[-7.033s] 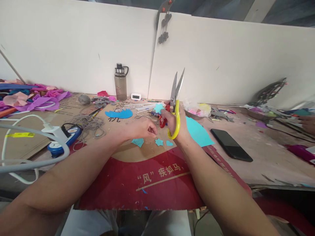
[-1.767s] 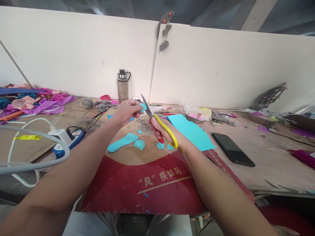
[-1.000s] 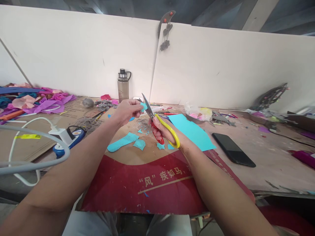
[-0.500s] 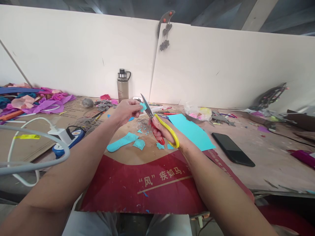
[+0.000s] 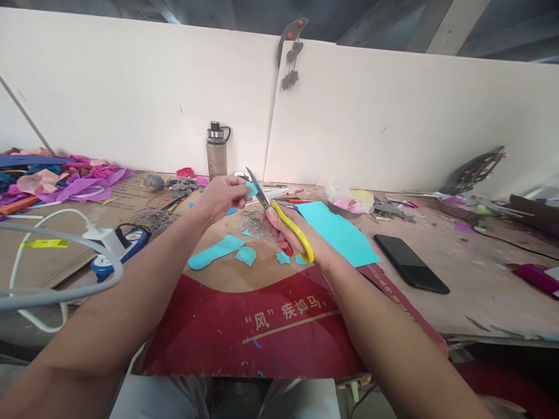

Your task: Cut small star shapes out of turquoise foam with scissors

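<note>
Between the thumb and fingers of my left hand (image 5: 222, 196) is a small piece of turquoise paper (image 5: 252, 189). My right hand (image 5: 286, 227) grips scissors (image 5: 297, 228) with yellow and red handles, their blades pointing up and to the left, right beside that piece. Below the hands lie a long turquoise strip (image 5: 216, 252), a cut turquoise scrap (image 5: 246, 255) and a small turquoise star (image 5: 282, 257). A large turquoise sheet (image 5: 338, 233) rests to the right, partly behind my right wrist.
A red and brown cardboard (image 5: 262, 337) covers the table in front of me. A phone (image 5: 410, 263) lies on the right, a bottle (image 5: 217, 152) stands by the white panel. On the left are a power strip (image 5: 120, 254), looping white cables and colourful fabric scraps (image 5: 65, 180).
Both hands keep nearly the same place. The scissors have turned slightly and their handles look closer together, with less of the red handle showing. The view has shifted a little.
</note>
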Demonstrator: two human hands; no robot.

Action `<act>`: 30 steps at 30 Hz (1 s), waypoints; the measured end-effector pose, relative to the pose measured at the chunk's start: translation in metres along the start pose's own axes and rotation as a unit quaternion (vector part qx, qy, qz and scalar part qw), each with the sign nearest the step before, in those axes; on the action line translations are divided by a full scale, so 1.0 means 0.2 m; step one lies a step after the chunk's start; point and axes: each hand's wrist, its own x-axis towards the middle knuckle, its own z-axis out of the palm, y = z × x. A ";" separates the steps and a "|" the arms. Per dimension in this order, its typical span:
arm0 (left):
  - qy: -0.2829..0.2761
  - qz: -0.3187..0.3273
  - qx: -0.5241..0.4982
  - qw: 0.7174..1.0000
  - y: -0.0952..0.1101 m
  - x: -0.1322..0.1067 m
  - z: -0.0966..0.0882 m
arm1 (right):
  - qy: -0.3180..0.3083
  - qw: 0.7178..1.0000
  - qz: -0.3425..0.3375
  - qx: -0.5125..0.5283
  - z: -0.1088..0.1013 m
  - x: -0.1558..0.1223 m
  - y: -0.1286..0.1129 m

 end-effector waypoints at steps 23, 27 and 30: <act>-0.034 -0.035 -0.045 0.998 -0.04 0.00 0.01 | 0.051 0.996 0.002 0.079 0.03 0.00 -0.02; -0.029 -0.021 -0.061 0.997 -0.05 0.00 0.01 | 0.061 0.992 0.003 0.114 0.03 0.02 0.00; -0.023 -0.013 -0.073 0.997 -0.05 0.01 0.01 | 0.048 0.996 -0.020 0.076 0.02 0.03 0.02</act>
